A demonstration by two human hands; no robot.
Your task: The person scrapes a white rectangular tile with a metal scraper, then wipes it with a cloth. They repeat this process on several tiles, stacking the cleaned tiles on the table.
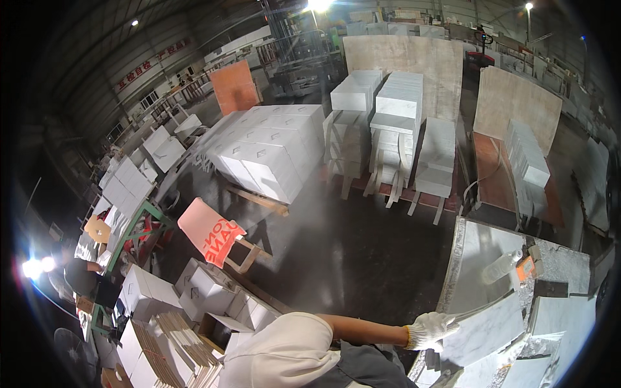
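Note:
My left hand (429, 330), in a white knitted glove, is closed on the near-left edge of a white marble tile (486, 328). The tile has grey veins and is tilted over the worktable (475, 249). Its far side and my fingertips are partly hidden. More marble tiles (561, 315) lie to the right of it. Behind it a clear plastic bottle (502, 266) lies on its side next to a small orange box (525, 269). My right hand does not show.
Left of me stand white cartons (145, 288) and upright flat cardboard sheets (178, 343). A pink cloth-covered stand (208, 226) is on the dark floor. Beyond are stacked white boxes (265, 152) and strapped tile stacks (394, 129). Another person (81, 278) is at the far left.

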